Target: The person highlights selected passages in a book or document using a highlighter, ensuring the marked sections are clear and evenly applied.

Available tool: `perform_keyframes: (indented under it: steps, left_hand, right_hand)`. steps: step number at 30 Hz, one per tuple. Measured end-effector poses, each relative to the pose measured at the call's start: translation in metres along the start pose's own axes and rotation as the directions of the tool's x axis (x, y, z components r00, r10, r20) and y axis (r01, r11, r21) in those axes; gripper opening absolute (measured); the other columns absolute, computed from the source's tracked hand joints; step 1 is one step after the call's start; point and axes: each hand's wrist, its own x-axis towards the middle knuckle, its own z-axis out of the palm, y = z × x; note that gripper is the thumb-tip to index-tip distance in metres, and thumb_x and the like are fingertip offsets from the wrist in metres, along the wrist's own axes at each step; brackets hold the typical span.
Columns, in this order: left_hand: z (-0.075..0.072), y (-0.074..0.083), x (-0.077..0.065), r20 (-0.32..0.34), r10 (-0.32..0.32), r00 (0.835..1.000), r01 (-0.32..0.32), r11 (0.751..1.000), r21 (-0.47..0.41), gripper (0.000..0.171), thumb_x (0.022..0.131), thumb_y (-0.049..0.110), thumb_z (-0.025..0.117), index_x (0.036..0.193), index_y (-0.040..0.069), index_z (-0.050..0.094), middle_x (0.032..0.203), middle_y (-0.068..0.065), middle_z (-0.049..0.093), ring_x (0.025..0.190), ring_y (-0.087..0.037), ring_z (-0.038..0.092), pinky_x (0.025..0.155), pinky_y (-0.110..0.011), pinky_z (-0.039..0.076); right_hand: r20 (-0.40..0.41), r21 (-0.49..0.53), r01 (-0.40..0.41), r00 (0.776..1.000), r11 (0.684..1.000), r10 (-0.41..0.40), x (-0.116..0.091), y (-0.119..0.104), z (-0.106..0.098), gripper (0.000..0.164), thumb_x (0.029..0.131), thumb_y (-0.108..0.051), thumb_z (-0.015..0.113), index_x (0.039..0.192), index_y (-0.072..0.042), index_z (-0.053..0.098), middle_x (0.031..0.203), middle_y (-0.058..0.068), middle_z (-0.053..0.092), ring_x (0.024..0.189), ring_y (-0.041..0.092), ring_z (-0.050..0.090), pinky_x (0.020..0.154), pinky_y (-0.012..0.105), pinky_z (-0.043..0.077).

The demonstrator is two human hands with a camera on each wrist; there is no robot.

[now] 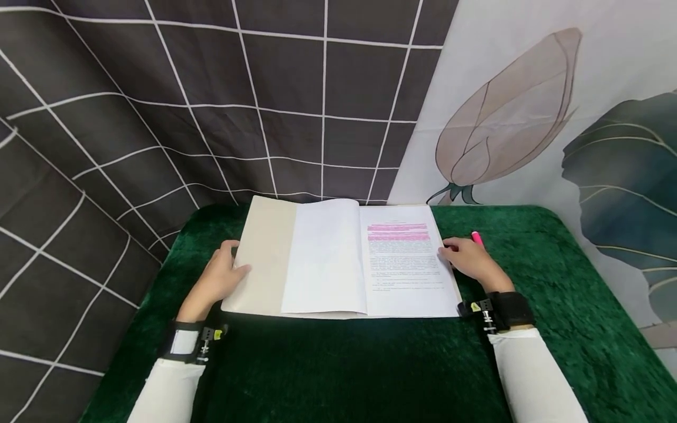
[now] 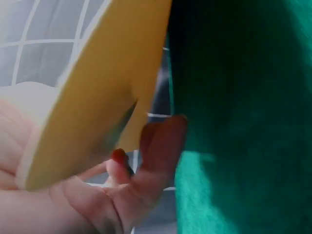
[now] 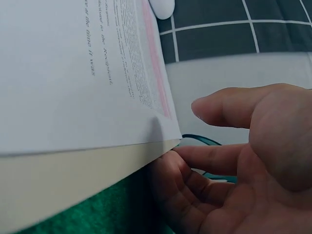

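Note:
A cream folder (image 1: 266,252) lies spread open on the green cloth, holding white sheets. The blank back of a turned sheet (image 1: 325,258) is on its left half. On the right, a printed page (image 1: 404,264) bears pink highlighted lines near its top. My left hand (image 1: 217,276) grips the folder's left edge, thumb on the inner face; in the left wrist view the cover stands tilted up between thumb and fingers. My right hand (image 1: 471,258) is at the right edge; in the right wrist view its fingers touch the folder's edge from below, the thumb (image 3: 222,107) raised apart.
Just behind my right hand, a pink highlighter (image 1: 477,238) lies on the green cloth (image 1: 338,364). A dark gridded curtain (image 1: 285,70) hangs behind and to the left, and a pale floral cloth (image 1: 508,117) hangs behind on the right.

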Motion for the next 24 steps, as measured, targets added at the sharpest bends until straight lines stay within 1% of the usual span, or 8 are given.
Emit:
perform_keyframes:
  steps: [3,7,12,15,17,19,22,24]
  left_hand:
    - [-0.004,0.008,-0.004,-0.022,0.042,0.999,-0.043,0.998,-0.056,0.060,0.098,0.008,0.053,0.146,-0.008,0.021,0.104,-0.030,0.054,0.083,-0.035,0.060,0.070,-0.050,0.053]
    - [-0.009,0.017,-0.008,-0.013,0.068,0.998,-0.070,0.990,-0.120,0.061,0.099,0.009,0.050,0.149,-0.005,0.018,0.117,-0.035,0.054,0.090,-0.040,0.063,0.076,-0.058,0.053]
    - [-0.014,0.033,-0.013,0.013,0.098,0.995,-0.093,0.976,-0.198,0.067,0.097,0.003,0.043,0.153,-0.005,0.007,0.145,-0.039,0.034,0.117,-0.048,0.048,0.097,-0.067,0.038]
    - [-0.015,0.043,-0.017,0.033,0.122,0.992,-0.106,0.944,-0.312,0.072,0.095,-0.003,0.039,0.154,-0.003,-0.001,0.152,-0.037,0.024,0.122,-0.048,0.043,0.100,-0.065,0.037]
    - [-0.016,0.048,-0.021,0.050,0.141,0.989,-0.108,0.903,-0.416,0.073,0.094,-0.005,0.037,0.154,0.000,-0.004,0.152,-0.036,0.024,0.117,-0.043,0.049,0.095,-0.056,0.046]
    - [-0.016,0.053,-0.024,0.069,0.167,0.984,-0.105,0.840,-0.532,0.074,0.095,-0.007,0.035,0.155,0.002,-0.006,0.150,-0.035,0.028,0.109,-0.035,0.058,0.086,-0.044,0.055]
    - [-0.016,0.059,-0.030,0.083,0.226,0.971,-0.101,0.693,-0.714,0.074,0.095,-0.008,0.034,0.155,0.005,-0.009,0.150,-0.033,0.026,0.103,-0.021,0.064,0.076,-0.029,0.059]
    - [-0.013,0.063,-0.033,0.066,0.296,0.953,-0.129,0.592,-0.795,0.074,0.096,-0.008,0.033,0.155,0.006,-0.009,0.151,-0.033,0.021,0.109,-0.017,0.062,0.080,-0.026,0.058]
  right_hand:
    - [0.007,0.027,-0.007,1.000,1.000,0.007,-0.001,0.000,-0.001,0.050,0.103,-0.026,0.046,0.140,0.008,0.044,0.122,0.028,0.059,0.091,0.033,0.059,0.077,0.042,0.052]
    - [0.019,0.053,-0.009,1.000,0.999,0.008,-0.002,0.001,-0.001,0.049,0.103,-0.024,0.046,0.141,0.008,0.043,0.128,0.030,0.057,0.093,0.034,0.060,0.082,0.048,0.054]
    - [0.018,0.060,0.003,1.000,0.998,-0.004,-0.004,0.001,-0.001,0.049,0.102,-0.022,0.046,0.141,0.008,0.043,0.126,0.030,0.058,0.092,0.034,0.060,0.080,0.046,0.054]
    - [0.020,0.066,-0.002,1.000,0.998,0.001,-0.004,0.001,-0.001,0.049,0.103,-0.022,0.045,0.141,0.008,0.043,0.127,0.029,0.057,0.092,0.033,0.059,0.077,0.042,0.053]
    - [0.023,0.070,-0.013,1.000,0.998,0.011,-0.004,0.000,-0.001,0.048,0.103,-0.022,0.045,0.141,0.007,0.043,0.126,0.028,0.058,0.092,0.033,0.058,0.076,0.040,0.051]
    - [0.026,0.072,-0.017,1.000,0.997,0.015,-0.004,0.001,-0.001,0.048,0.103,-0.022,0.045,0.141,0.007,0.043,0.125,0.028,0.058,0.093,0.033,0.058,0.076,0.040,0.050]
    - [0.025,0.082,-0.023,0.999,0.996,0.021,-0.004,0.001,-0.002,0.048,0.103,-0.021,0.044,0.141,0.007,0.043,0.127,0.029,0.057,0.096,0.034,0.060,0.082,0.047,0.053]
    - [0.021,0.098,-0.023,1.000,0.995,0.021,-0.004,0.002,-0.003,0.047,0.103,-0.021,0.043,0.141,0.008,0.043,0.130,0.031,0.056,0.099,0.036,0.062,0.088,0.052,0.053]
